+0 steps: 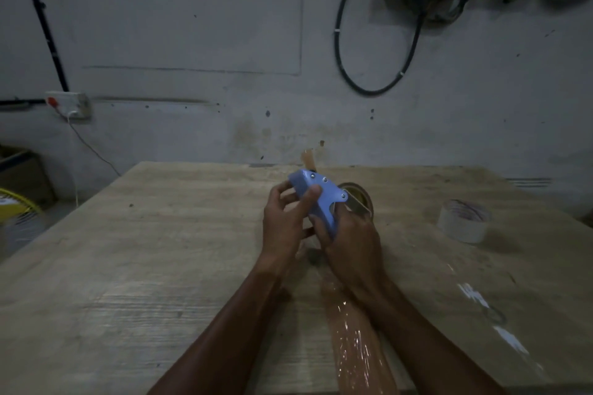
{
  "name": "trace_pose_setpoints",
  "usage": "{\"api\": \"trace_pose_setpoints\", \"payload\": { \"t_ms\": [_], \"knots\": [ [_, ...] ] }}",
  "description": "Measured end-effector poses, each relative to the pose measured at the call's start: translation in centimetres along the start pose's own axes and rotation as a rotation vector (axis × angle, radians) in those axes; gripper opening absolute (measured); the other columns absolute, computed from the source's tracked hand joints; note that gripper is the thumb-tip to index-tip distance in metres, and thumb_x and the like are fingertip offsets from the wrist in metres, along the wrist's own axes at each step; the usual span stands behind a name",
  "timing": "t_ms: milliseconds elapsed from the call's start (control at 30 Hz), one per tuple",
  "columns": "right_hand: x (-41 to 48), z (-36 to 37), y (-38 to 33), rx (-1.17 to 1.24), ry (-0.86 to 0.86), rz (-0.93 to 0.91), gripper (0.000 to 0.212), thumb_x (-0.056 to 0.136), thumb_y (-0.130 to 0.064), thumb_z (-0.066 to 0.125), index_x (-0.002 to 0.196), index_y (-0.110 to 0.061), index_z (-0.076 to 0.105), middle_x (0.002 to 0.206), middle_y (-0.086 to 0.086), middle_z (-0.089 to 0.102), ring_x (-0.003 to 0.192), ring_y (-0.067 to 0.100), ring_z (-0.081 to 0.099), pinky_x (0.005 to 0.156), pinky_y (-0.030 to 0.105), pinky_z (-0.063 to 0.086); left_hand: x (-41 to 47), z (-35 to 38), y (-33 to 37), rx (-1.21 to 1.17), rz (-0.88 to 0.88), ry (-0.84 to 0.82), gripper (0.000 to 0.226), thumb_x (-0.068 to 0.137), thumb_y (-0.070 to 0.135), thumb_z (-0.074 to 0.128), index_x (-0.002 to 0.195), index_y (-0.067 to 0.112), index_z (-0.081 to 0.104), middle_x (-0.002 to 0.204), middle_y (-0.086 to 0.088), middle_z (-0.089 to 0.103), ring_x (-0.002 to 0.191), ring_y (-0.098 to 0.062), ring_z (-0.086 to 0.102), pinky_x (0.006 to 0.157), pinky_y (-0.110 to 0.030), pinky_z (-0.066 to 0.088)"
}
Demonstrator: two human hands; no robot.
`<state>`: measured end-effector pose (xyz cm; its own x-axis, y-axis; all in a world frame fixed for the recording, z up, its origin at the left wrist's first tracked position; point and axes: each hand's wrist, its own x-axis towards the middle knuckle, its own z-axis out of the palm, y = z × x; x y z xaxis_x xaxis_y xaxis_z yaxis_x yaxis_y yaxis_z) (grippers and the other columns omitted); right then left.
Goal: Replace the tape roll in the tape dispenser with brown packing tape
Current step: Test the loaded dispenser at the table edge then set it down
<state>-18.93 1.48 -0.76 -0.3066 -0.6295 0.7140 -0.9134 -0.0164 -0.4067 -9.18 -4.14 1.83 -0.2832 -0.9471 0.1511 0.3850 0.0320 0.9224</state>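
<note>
— Where's the tape dispenser (pixel 317 199) right now?

— Up off the table (pixel 144 250), held in both hands over the middle of the top, nearer the far edge than the near one. It's the blue one, tilted, with its plate and three screws facing the camera.

— Who's got what?

— The left hand (pixel 285 221) is curled around the upper left end of the blue body, thumb pressed on the plate and fingers wrapped behind. The right hand (pixel 349 244) grips the lower end, fingers closed around the handle part.

— And the brown packing tape?

— A brown tape roll (pixel 357 199) sits in the dispenser just behind the right hand (only its rim and part of the core show past the blue plate). A short brown tape end (pixel 308 159) sticks up above the dispenser's top. I can't tell whether the roll is fully seated.

— Anything else on the table?

— A pale tape roll (pixel 463 220), standing on its flat side, well apart from the hands toward the right edge. A long strip of shiny brown tape (pixel 356 340) runs along the top from under the hands to the near edge, between the two forearms. There are white smears toward the near right corner.
</note>
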Motion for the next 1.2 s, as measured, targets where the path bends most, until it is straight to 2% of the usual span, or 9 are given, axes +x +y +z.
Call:
{"api": "trace_pose_setpoints", "payload": {
  "t_ms": [67,167,400,633,800,900,967,1100,1200],
  "knots": [
    [-0.1,0.2,0.5,0.164,-0.046,0.079,0.026,0.091,-0.034,0.066,0.103,-0.011,0.063,0.101,0.007,0.068,0.09,0.019,0.065,0.077,0.029,0.056,0.1,0.2,-0.3,0.105,0.085,0.032,0.06,0.071,0.038,0.082,0.122,0.021,0.056,0.116,-0.007,0.068,0.095,-0.021,0.072,0.072,-0.049,0.062],
    [0.1,-0.1,0.8,0.296,-0.04,0.083,0.021,0.09,-0.037,0.068,0.098,-0.023,0.055,0.092,-0.004,0.062,0.076,0.007,0.062,0.06,0.01,0.05,0.3,0.1,-0.7,0.241,0.193,0.06,0.055,0.076,0.037,0.08,0.123,0.024,0.055,0.116,0.0,0.066,0.093,-0.016,0.072,0.071,-0.045,0.062],
    [0.2,-0.4,0.6,0.427,-0.007,0.181,0.021,0.091,-0.041,0.066,0.093,-0.021,0.059,0.081,-0.008,0.064,0.064,-0.006,0.061,0.052,0.005,0.044,0.1,0.5,-0.8,0.346,0.29,0.069,0.057,0.076,0.045,0.077,0.124,0.025,0.055,0.113,0.006,0.067,0.092,-0.012,0.071,0.074,-0.041,0.062],
    [0.0,-0.5,0.2,0.631,-0.029,0.329,0.031,0.085,-0.039,0.073,0.104,-0.015,0.067,0.089,-0.006,0.07,0.075,0.0,0.068,0.057,0.01,0.051,-0.1,0.2,-0.8,0.317,0.385,0.095,0.046,0.077,0.033,0.081,0.117,0.021,0.059,0.106,0.005,0.071,0.088,-0.012,0.072,0.071,-0.04,0.062],
    [-0.1,-0.9,0.2,0.791,-0.089,0.443,0.012,0.083,-0.038,0.075,0.088,-0.032,0.067,0.085,-0.007,0.073,0.074,0.005,0.071,0.063,0.025,0.059,0.1,0.1,-0.6,0.233,0.394,0.09,0.026,0.09,0.027,0.068,0.111,0.013,0.068,0.101,0.0,0.073,0.087,-0.015,0.071,0.068,-0.035,0.06],
    [-0.6,-2.0,0.2,0.936,-0.093,0.541,0.029,0.082,-0.032,0.077,0.101,-0.01,0.073,0.09,0.005,0.076,0.079,0.021,0.073,0.064,0.032,0.057,0.2,0.0,0.1,0.173,0.278,0.128,0.022,0.095,0.032,0.059,0.095,0.016,0.075,0.096,0.001,0.075,0.085,-0.016,0.068,0.073,-0.033,0.057],
    [-0.9,-2.8,0.0,1.006,-0.078,0.62,0.031,0.081,-0.03,0.078,0.101,-0.006,0.074,0.089,0.01,0.077,0.082,0.03,0.074,0.065,0.034,0.057,0.9,0.2,1.8,0.164,0.135,0.096,0.027,0.093,0.037,0.06,0.084,0.017,0.076,0.091,-0.001,0.075,0.081,-0.017,0.066,0.074,-0.034,0.056],
    [-1.8,-4.0,-0.8,1.06,-0.031,0.719,0.035,0.076,-0.038,0.079,0.084,-0.004,0.077,0.081,0.019,0.076,0.077,0.041,0.072,0.067,0.048,0.056,2.6,1.7,6.5,0.409,-0.031,-0.046,0.043,0.093,0.048,0.056,0.094,0.008,0.073,0.079,-0.005,0.069,0.065,-0.02,0.059,0.06,-0.027,0.051],
    [-2.2,-5.2,-1.7,1.085,-0.018,0.76,0.043,0.073,-0.043,0.079,0.082,-0.001,0.076,0.083,0.025,0.074,0.081,0.05,0.069,0.074,0.06,0.056,2.8,2.6,8.8,0.595,-0.152,-0.2,0.052,0.089,0.058,0.056,0.093,0.008,0.071,0.078,-0.005,0.067,0.061,-0.019,0.06,0.061,-0.024,0.054]
  ]
}}
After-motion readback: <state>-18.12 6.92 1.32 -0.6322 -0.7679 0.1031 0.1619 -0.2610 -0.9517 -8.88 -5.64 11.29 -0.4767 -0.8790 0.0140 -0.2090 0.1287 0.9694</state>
